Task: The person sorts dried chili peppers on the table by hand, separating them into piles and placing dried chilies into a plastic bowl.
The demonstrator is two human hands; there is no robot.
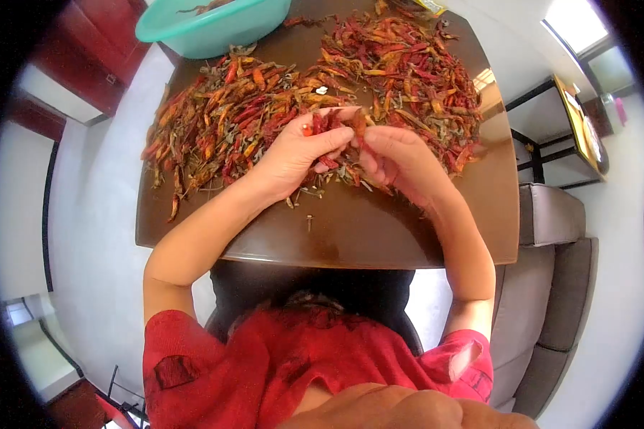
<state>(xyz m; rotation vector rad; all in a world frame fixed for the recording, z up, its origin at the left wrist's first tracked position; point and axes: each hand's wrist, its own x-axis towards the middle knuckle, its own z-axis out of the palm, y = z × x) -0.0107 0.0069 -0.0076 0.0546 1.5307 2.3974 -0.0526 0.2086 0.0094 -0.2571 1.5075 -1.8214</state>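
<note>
Over the near side of a brown table my two hands meet. My left hand (308, 146) is closed around several dried red chili peppers (325, 123), its thumb pressed on them. Thumb and fingers of my right hand (393, 154) pinch a dried pepper (359, 127) right beside the left fingertips. Behind the left hand lies a wide heap of red and orange dried peppers (229, 107) with brown stems. A second heap, redder (408, 79), spreads beyond the right hand. Small stem bits and scraps (309, 220) lie below the hands.
A turquoise basin (211, 32) stands at the table's far left, partly cut off. The glossy table (379, 239) has its near edge by my lap. To the right are a grey sofa (551, 286) and a small black-legged side table (583, 132).
</note>
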